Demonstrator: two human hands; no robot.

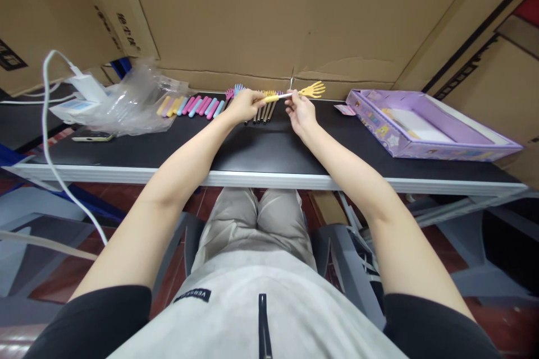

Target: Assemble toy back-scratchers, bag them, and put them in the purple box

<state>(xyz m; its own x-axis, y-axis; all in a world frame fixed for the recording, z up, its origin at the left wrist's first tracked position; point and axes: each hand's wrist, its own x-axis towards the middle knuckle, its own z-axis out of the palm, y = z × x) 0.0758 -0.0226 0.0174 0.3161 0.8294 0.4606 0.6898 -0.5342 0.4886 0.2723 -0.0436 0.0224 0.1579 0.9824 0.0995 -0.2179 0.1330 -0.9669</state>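
Both my hands hold one small yellow back scratcher [309, 90] with a hand-shaped head, above the far part of the black table [269, 151]. My left hand [245, 105] grips its yellow handle end. My right hand [300, 111] pinches the thin white shaft just below the claw head. Under my hands lie several dark rods [263, 114] with more small hand-shaped heads in pink, blue and yellow [236, 90].
A row of pink, blue and yellow handle sleeves [191, 106] lies left of my hands. Crumpled clear plastic bag [135, 102], a white charger with cable [86, 87] and a phone [91, 136] are far left. A purple box tray [421, 126] sits right. Cardboard walls [269, 11] stand behind.
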